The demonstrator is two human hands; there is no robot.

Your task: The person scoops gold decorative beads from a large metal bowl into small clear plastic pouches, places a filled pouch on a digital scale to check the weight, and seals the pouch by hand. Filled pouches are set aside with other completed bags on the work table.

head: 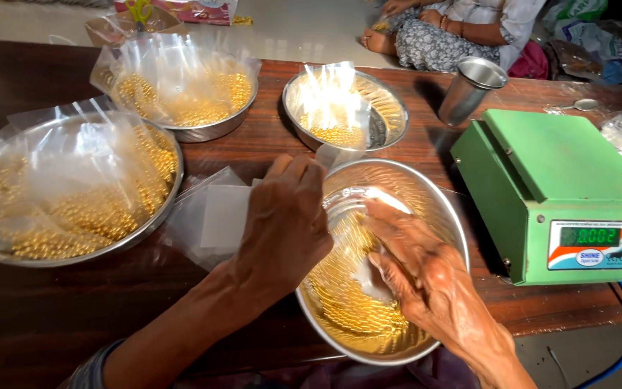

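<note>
Left hand [286,220]: fingers pinched on clear pouch [340,155], above steel bowl [446,216].
Right hand [415,270]: inside bowl among gold beads [343,306]; grip cannot be told, fingertips blurred.
Bowl: near rim cut off.

A clear plastic pouch [345,209] held open over a steel bowl [446,216] of gold beads [347,302]

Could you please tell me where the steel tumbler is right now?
In the head view, the shiny steel tumbler stands at the table's far right, just behind the green weighing scale.
</note>
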